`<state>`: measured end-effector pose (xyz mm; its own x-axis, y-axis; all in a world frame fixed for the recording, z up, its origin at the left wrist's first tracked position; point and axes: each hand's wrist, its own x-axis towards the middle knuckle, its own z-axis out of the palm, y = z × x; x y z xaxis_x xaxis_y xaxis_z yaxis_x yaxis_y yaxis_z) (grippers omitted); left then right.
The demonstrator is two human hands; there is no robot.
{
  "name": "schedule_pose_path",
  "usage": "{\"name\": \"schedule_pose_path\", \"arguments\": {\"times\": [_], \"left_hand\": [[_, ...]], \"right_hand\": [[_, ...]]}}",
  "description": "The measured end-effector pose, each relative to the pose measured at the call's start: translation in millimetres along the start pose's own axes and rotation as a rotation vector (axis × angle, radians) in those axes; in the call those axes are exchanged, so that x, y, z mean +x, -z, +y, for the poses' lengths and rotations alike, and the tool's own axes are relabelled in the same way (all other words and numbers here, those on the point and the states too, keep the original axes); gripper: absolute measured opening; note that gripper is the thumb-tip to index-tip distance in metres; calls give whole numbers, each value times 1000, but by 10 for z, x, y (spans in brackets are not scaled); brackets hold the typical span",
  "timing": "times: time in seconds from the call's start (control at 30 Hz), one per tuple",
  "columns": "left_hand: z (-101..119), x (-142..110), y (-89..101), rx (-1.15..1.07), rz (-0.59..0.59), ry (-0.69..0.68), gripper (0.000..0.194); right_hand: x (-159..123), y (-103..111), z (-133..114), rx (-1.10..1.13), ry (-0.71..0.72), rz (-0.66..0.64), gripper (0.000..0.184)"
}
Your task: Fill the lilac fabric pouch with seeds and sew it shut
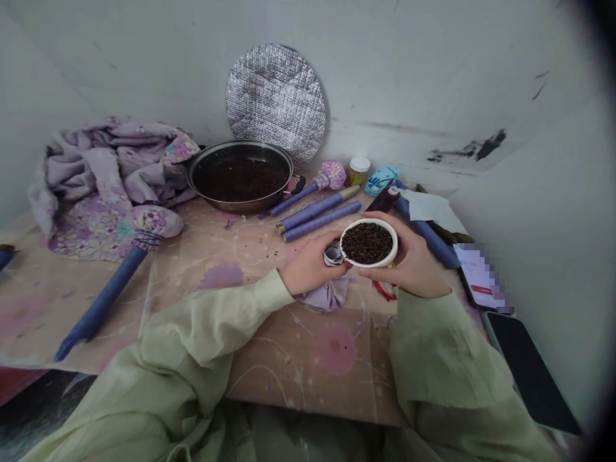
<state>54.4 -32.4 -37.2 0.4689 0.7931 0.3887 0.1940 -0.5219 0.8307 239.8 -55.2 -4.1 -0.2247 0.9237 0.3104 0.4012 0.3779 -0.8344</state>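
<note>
My right hand (407, 260) cradles a small white bowl (368, 244) heaped with dark brown seeds or husks. My left hand (312, 269) is closed around the gathered neck of a lilac fabric pouch (328, 295), right beside the bowl's rim. The pouch's small round mouth (333, 254) shows just above my left fingers. Behind them, a black-handled steel pan (239, 178) holds more of the dark filling. Several blue-purple wrapped rods (317, 215) lie near my hands.
A crumpled floral lilac cloth (110, 192) and a long wrapped rod (103, 295) lie at the left. A quilted silver mat (276, 102) leans on the wall. A small jar (359, 171) stands at the back, and two phones (481, 276) lie at the right.
</note>
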Motion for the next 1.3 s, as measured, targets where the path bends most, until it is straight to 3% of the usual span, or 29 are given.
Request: {"name": "schedule_pose_path", "arguments": {"times": [0.37,0.6,0.87,1.3], "left_hand": [[51,-2,22,-26,-12,39,40],[74,11,4,52,55,116,21],[88,103,-54,109,126,95,5],[71,109,-98,92,111,113,9]], "right_hand": [[6,10,7,-40,21,-2,82],[7,52,35,-18,37,-11,83],[13,88,31,-32,51,4,81],[56,74,-64,-108,78,9,75]]}}
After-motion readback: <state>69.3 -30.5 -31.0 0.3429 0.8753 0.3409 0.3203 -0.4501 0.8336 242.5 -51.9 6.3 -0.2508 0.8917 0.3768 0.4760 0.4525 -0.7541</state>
